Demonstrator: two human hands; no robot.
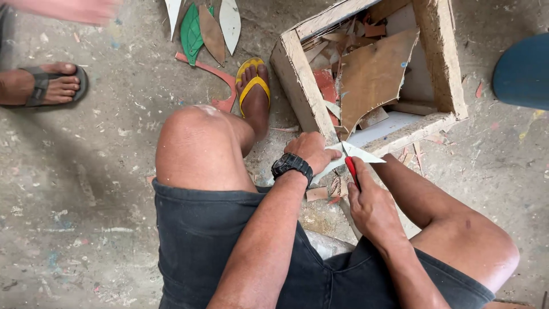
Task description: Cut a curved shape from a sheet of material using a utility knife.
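Currently white sheet piece (360, 154) pinned by left hand (311, 150); red-handled knife (351, 170) clamped in right hand (372, 206), cut underway. Finished leaf shapes (209, 26) laid on floor (86, 171); offcuts piled in wooden box (300, 74).

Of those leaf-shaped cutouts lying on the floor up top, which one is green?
The green leaf cutout, second from the left, between a white piece and a brown one.

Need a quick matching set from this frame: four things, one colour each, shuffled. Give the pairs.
Things:
1. knife handle
2. sandal
3. wristwatch
4. leaf-shaped cutout

Colours:
A. green
B. black
C. red
D. yellow

Pairs: 1-C, 2-D, 3-B, 4-A. The right hand holds the knife; the left hand steadies the white piece.
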